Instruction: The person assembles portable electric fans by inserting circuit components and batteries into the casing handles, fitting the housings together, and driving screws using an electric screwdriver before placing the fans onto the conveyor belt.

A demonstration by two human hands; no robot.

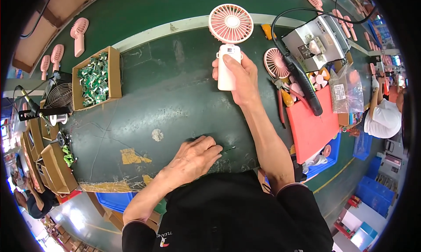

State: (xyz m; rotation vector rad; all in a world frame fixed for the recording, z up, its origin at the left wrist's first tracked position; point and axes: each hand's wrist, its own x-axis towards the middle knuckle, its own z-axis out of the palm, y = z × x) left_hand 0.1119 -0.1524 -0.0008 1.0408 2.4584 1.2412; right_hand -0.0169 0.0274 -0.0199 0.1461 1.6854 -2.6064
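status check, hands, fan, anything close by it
Right hand gripping pink fan by handle, head pointing away; left hand curled at green bench, grip hidden; pink grille, black-handled tool off fan's right.

Handheld fan: smooth plastic, soft sheen.
Workbench top: scuffed, glossy where light falls; rough, ragged tape remnants.
Open box: matt brown cardboard.
Circuit boards: shiny, with bits of bright metal.
Red slab: matt, foam-like.
Bag: clear, crinkled, glossy plastic.
Shirt: matt black cloth.
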